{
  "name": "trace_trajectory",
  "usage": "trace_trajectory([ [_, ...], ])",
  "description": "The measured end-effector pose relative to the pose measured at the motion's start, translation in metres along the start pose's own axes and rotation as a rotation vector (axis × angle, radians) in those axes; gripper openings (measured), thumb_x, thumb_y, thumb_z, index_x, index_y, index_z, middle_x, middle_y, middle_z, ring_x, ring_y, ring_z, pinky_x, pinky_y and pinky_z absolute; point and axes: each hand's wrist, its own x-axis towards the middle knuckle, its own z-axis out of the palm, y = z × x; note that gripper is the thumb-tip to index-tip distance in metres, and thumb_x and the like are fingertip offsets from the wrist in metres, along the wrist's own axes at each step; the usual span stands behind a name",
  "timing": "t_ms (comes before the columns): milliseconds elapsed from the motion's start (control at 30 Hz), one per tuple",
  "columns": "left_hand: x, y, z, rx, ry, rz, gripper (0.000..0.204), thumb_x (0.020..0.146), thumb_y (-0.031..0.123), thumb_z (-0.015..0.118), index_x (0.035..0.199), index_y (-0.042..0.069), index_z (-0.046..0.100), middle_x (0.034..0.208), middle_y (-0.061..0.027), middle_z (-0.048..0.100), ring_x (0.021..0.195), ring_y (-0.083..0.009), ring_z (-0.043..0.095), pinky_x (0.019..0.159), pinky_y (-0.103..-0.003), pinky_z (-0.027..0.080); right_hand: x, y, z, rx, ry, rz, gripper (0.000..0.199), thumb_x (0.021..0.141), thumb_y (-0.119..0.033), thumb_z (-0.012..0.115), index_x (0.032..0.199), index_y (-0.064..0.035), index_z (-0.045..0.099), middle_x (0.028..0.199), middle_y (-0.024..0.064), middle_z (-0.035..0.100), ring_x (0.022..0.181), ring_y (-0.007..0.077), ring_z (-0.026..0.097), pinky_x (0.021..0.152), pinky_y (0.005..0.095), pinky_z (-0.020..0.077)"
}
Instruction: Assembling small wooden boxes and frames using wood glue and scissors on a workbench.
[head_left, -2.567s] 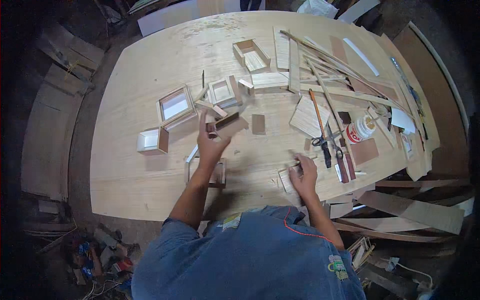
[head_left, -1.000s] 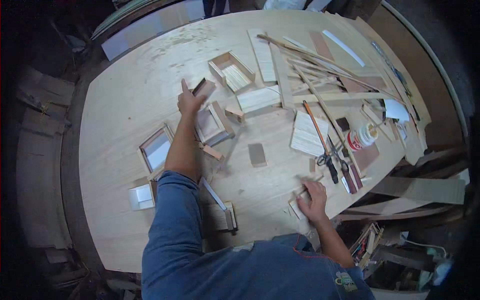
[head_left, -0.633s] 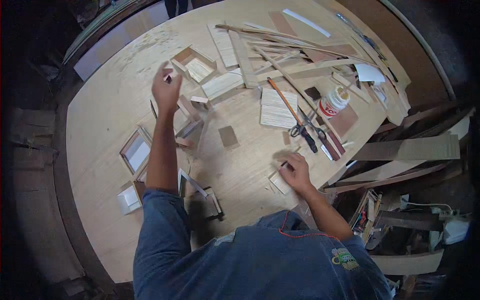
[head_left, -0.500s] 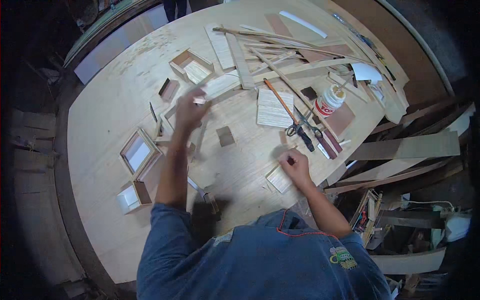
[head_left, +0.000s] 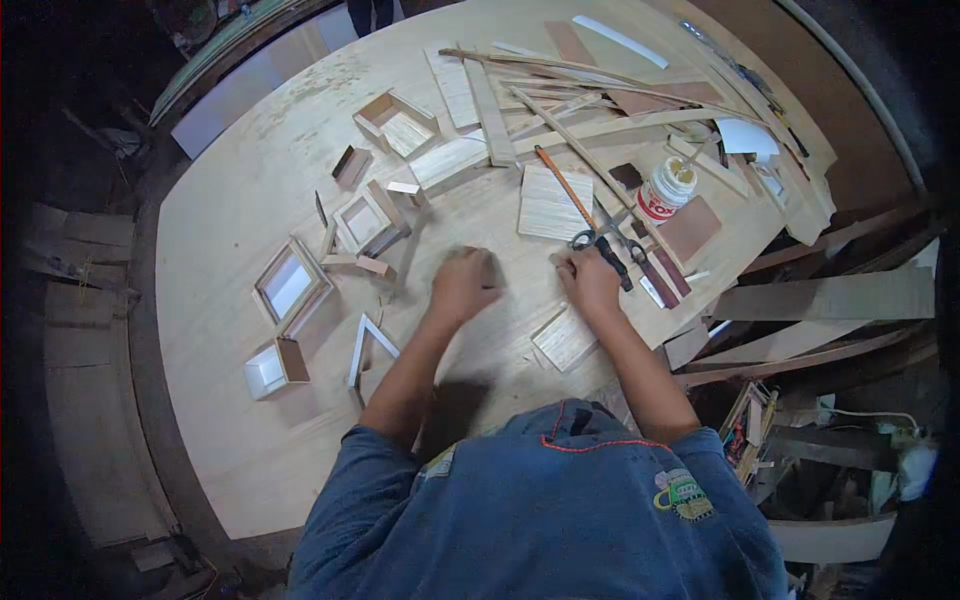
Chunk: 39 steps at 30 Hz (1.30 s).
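Observation:
My left hand [head_left: 464, 285] is low over the middle of the table, blurred by motion. A dark patch shows by its fingertips, where the small brown square lay earlier; I cannot make out whether it is held. To its right, my right hand [head_left: 592, 280] has curled, closed fingers just below the handles of the scissors [head_left: 638, 252] and beside a black-handled tool [head_left: 611, 262]. Whatever it might pinch is hidden. A pale wood rectangle [head_left: 565, 338] lies below my right wrist. Left of my left hand stand a small square wooden frame box [head_left: 385, 240] and a white-edged V-shaped piece [head_left: 372, 345].
Farther left are another frame box [head_left: 318, 285] and a small white-lined box [head_left: 292, 360]. An open wooden box [head_left: 428, 130] sits farther back. Strips [head_left: 560, 75] pile up at the far right, near a white glue jar [head_left: 668, 192] and a ribbed pale panel [head_left: 540, 215].
My left hand has come back from the small boxes toward the middle of the table. My right hand has moved up, closer to the scissors. The view has shifted slightly.

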Motion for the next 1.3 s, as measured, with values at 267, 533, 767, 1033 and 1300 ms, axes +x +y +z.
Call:
trace_trajectory([
  [267, -0.043, 0.032, 0.041, -0.258, 0.271, 0.112, 0.072, 0.059, 0.022, 0.079, 0.123, 0.002, 0.052, 0.117, -0.0162, 0.056, 0.114, -0.0367, 0.047, 0.100, -0.042, 0.037, -0.014, 0.015, 0.002, 0.384, -0.161, -0.107, 0.023, 0.081, -0.022, 0.065, 0.092, -0.0029, 0.067, 0.080, 0.0127, 0.064, 0.068, 0.0268, 0.062, 0.064, 0.0367, 0.0492],
  [533, -0.047, 0.011, 0.052, -0.291, 0.247, 0.100, 0.080, 0.058, 0.021, 0.078, 0.131, 0.007, 0.047, 0.122, -0.0184, 0.055, 0.118, -0.0334, 0.046, 0.102, -0.041, 0.035, 0.004, 0.011, 0.022, 0.869, -0.529, 0.177, 0.025, 0.087, -0.020, 0.060, 0.104, -0.0034, 0.067, 0.074, 0.0036, 0.065, 0.063, 0.0085, 0.057, 0.058, 0.0262, 0.0481],
  [767, -0.049, 0.014, 0.051, -0.358, 0.266, 0.071, 0.077, 0.060, 0.018, 0.075, 0.132, 0.012, 0.048, 0.122, -0.0182, 0.054, 0.117, -0.0326, 0.048, 0.102, -0.041, 0.035, 0.028, 0.001, 0.028, 0.543, -0.540, 0.001, 0.023, 0.089, -0.020, 0.061, 0.095, 0.0012, 0.067, 0.072, 0.0010, 0.061, 0.062, 0.0084, 0.054, 0.057, 0.0242, 0.0457],
  [1033, -0.051, 0.017, 0.049, -0.335, 0.268, 0.051, 0.083, 0.060, 0.019, 0.075, 0.136, 0.015, 0.043, 0.121, -0.0135, 0.057, 0.116, -0.0307, 0.048, 0.101, -0.044, 0.033, 0.026, 0.009, 0.041, 0.562, -0.428, -0.087, 0.022, 0.085, -0.023, 0.062, 0.094, -0.0047, 0.070, 0.075, 0.0137, 0.067, 0.064, 0.0190, 0.063, 0.062, 0.0314, 0.0488],
  [1300, -0.053, 0.018, 0.045, -0.275, 0.244, 0.061, 0.089, 0.060, 0.021, 0.077, 0.139, 0.016, 0.037, 0.119, -0.0097, 0.059, 0.118, -0.0293, 0.047, 0.103, -0.044, 0.030, 0.020, 0.003, 0.043, 0.471, -0.282, -0.181, 0.026, 0.084, -0.027, 0.064, 0.089, -0.0023, 0.069, 0.080, 0.0167, 0.066, 0.071, 0.0250, 0.064, 0.065, 0.0335, 0.0484],
])
